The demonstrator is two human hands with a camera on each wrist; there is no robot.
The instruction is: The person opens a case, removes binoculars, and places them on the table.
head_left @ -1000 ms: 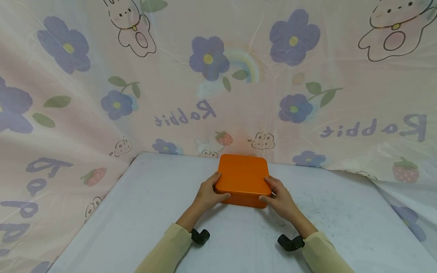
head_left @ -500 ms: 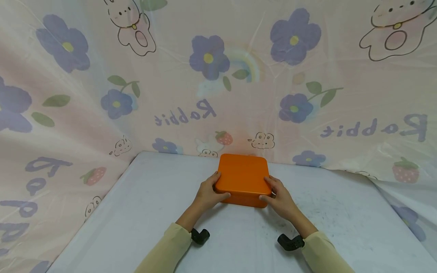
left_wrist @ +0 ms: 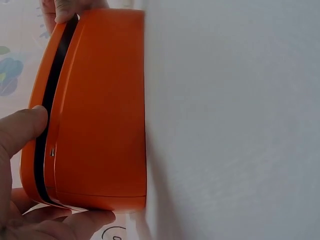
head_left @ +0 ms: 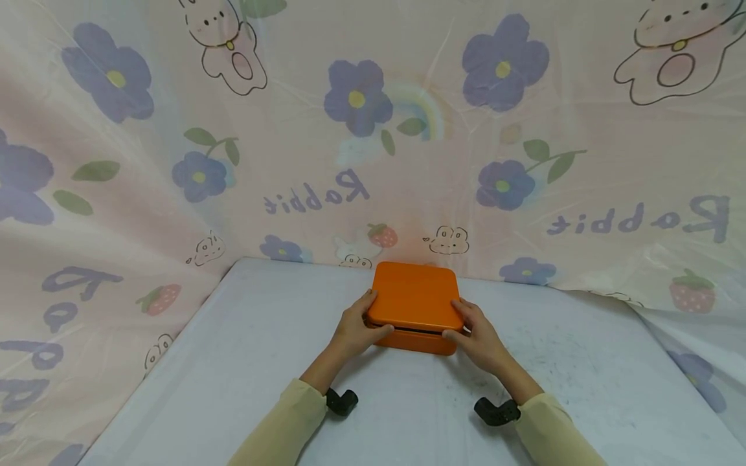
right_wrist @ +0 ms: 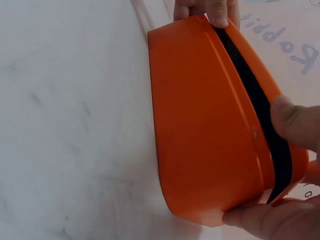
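Observation:
An orange box [head_left: 416, 343] with rounded corners stands on the white table, its front facing me. Its lid [head_left: 415, 294] is raised along the front edge, and a dark gap shows between lid and body. My left hand [head_left: 352, 330] grips the left side, thumb on the lid's front edge; in the left wrist view its other fingers reach along the box's side [left_wrist: 100, 110]. Mirroring it, my right hand [head_left: 480, 336] holds the right side, thumb under or against the lid's edge and fingers along the side. The inside of the box is too dark to see.
A white table [head_left: 233, 388] with faint dark smudges on the right lies under the box. Close behind the box hangs a pale curtain [head_left: 419, 181] printed with flowers and rabbits, which also runs along the left side. Black devices [head_left: 342, 402] sit at both wrists.
The lid's front edge has lifted slightly from the body, opening a dark gap. Both thumbs have risen a little with it; the box body has stayed in place.

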